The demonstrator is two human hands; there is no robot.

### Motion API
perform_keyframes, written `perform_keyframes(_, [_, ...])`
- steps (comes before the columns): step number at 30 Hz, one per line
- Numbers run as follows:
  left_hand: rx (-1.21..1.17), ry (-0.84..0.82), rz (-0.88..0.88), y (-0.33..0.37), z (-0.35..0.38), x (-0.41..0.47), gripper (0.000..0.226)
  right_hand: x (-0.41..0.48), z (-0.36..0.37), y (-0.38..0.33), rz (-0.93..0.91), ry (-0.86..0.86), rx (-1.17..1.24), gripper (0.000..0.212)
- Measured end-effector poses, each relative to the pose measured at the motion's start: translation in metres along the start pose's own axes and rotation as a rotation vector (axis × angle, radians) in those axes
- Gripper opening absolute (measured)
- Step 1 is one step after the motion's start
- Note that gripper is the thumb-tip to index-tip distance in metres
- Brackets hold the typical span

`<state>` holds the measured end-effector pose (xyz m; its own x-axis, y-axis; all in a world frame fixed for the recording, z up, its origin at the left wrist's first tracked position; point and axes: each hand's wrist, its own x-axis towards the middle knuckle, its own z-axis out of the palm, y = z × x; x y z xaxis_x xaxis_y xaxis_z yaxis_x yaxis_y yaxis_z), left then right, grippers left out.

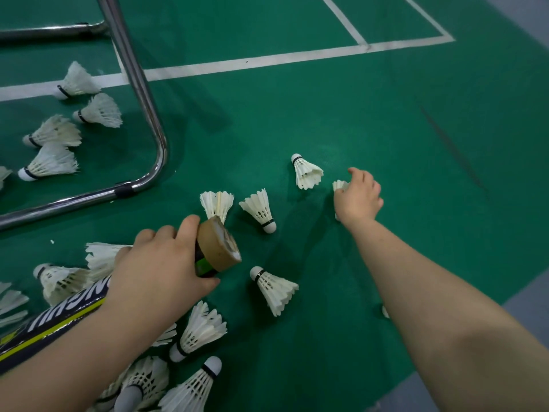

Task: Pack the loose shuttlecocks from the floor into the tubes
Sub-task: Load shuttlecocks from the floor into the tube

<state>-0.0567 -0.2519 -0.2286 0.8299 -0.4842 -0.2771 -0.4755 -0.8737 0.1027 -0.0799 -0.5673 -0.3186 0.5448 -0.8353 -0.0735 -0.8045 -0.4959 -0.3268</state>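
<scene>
My left hand (160, 263) grips a dark cardboard tube (218, 246) near its open brown end, which points right and shows white feathers inside. My right hand (358, 194) reaches out over the green floor and its fingers curl round a white shuttlecock (339, 185), mostly hidden under the hand. Loose white shuttlecocks lie between the hands: one (306, 171) just left of the right hand, two (260, 210) (217, 203) beyond the tube mouth, and one (274, 288) below it. Several more (199, 330) are heaped at the bottom left.
A chrome tubular frame (148, 120) bends across the floor at the upper left, with several shuttlecocks (53, 162) lying inside it. White court lines (267, 59) cross the far floor. A grey strip (525, 298) borders the green mat at the right.
</scene>
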Motion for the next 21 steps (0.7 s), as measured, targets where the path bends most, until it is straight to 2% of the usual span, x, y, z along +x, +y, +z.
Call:
perform_keyframes(4, [-0.009,0.01,0.021,0.011,0.0,-0.001,0.072,0.005,0.004,0.01,0.118,-0.151,0.087,0.051])
perform_keyframes(12, [0.002,0.009,0.039,0.017,0.001,-0.003,0.074,-0.004,-0.009,0.027,0.187,-0.112,0.262,0.026])
perform_keyframes(17, [0.003,0.012,0.042,0.02,0.001,-0.006,0.075,-0.007,-0.02,0.041,0.239,-0.145,0.423,0.021])
perform_keyframes(19, [0.0,0.01,0.044,0.021,0.002,-0.008,0.076,-0.012,-0.019,0.039,0.205,-0.227,0.488,0.02])
perform_keyframes(21, [-0.006,0.01,0.044,0.022,0.002,-0.009,0.076,-0.021,-0.022,0.034,0.144,-0.435,0.574,0.022])
